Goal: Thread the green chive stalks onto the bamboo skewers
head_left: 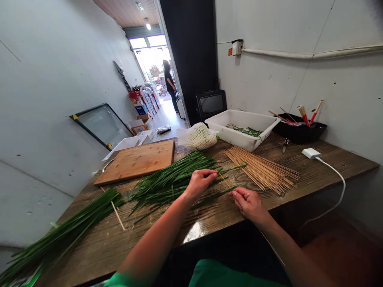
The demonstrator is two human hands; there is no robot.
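Pinches a bamboo skewer [224,180] near one end with the left hand [200,182]; holds that skewer and a garlic chive [216,196] pressed together in the right hand [247,202], over the wooden surface [98,247]. Seems well short of done, judging by loose garlic chives [176,175] heaped ahead, a chive bundle [92,215] at left and bare skewers [263,169] fanned at right; cannot tell anything finished among the greens [251,131] in the white tub [239,139]. Includes a cutting board [137,161] behind, then a white wall [44,99] and bright doorway [152,57].
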